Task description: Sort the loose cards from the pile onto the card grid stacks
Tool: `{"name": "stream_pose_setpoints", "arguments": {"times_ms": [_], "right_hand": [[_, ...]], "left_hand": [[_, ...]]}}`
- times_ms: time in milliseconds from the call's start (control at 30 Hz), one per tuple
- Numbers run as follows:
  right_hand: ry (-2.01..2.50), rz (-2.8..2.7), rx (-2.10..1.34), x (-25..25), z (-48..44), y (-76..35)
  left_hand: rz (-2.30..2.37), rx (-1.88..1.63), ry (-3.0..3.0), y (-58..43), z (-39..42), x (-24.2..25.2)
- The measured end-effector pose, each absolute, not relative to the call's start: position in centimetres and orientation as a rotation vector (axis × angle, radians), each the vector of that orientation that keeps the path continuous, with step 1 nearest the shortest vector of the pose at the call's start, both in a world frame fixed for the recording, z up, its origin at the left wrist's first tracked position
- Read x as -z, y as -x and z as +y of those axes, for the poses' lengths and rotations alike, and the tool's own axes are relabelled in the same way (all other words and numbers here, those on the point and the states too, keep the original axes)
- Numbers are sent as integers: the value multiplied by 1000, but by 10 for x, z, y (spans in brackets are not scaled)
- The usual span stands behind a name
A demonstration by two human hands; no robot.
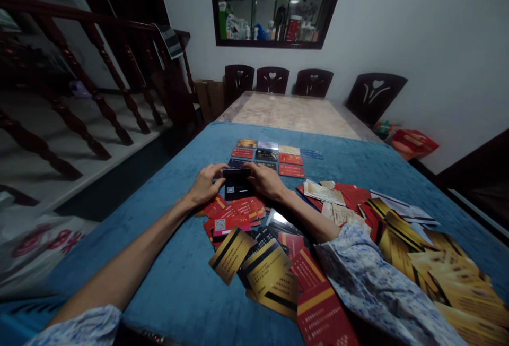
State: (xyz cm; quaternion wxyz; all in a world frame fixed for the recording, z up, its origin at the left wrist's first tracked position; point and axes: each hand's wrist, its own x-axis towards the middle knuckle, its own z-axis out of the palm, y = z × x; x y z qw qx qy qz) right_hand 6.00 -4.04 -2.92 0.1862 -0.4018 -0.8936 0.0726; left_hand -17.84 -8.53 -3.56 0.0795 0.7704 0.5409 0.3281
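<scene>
Both my hands grip one black card [237,183] above the blue tablecloth [167,250]. My left hand [205,183] pinches its left edge and my right hand [265,180] pinches its right edge, fingers curled on it. Just beyond the card, several cards lie in neat rows [274,157], red, black and pale ones. Under and in front of my hands sits a loose heap of red cards [234,214]. Closer to me, gold and black cards [262,269] overlap in a messy spread.
A big pile of gold cards [445,261] and red and cream cards [338,197] covers the right side of the cloth. Bare tabletop [294,112] lies beyond, with several dark chairs [272,79]. A wooden stair railing [99,70] runs at left.
</scene>
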Motion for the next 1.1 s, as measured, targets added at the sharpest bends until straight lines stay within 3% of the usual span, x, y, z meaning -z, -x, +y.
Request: {"name": "stream_pose_setpoints", "arguments": {"times_ms": [467,1100], "right_hand": [[1090,-2578,-199,26,-41,-60],[945,-2575,-195,44,-25,-60]], "left_hand": [[1732,-713,-2439,173,-87,32],[1691,-717,-2361,180,-77,36]]}}
